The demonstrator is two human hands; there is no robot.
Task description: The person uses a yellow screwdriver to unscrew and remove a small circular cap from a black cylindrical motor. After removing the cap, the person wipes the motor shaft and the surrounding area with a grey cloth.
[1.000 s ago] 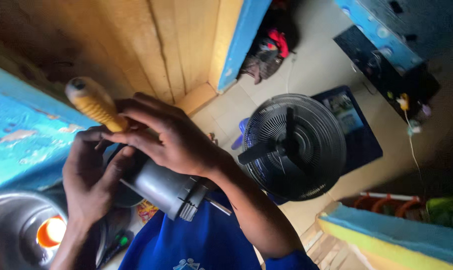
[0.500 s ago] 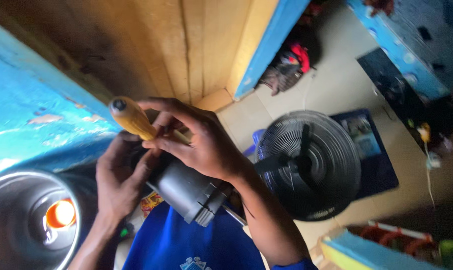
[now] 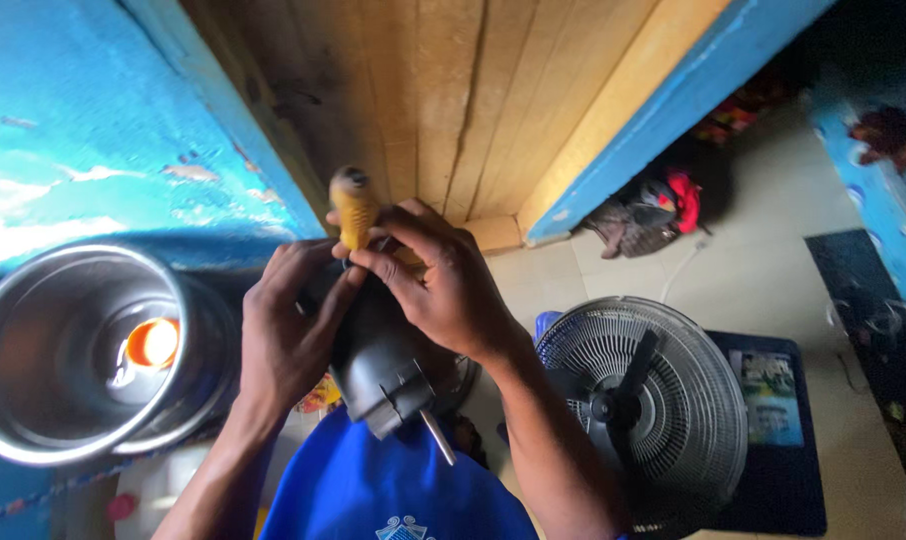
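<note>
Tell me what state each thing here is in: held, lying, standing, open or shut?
Yellow-handled screwdriver: gripped in the right hand, tip on the motor.
Grey fan motor: held up by the left hand, shaft bare.
Fan grille: lying flat on the floor.
Steel bowl: open, orange thing inside.
Bag: slumped against the wall.

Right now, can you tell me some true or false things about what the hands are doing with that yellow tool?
1. The right hand grips the yellow-handled screwdriver. True.
2. The left hand rests flat on the floor. False: it steadies the dark grey motor housing.
3. A thin metal shaft sticks out of the housing. True.
4. The grey round fan grille hangs on the wall. False: it lies on the floor.
5. The shiny steel bowl sits left of the hands. True.
</note>
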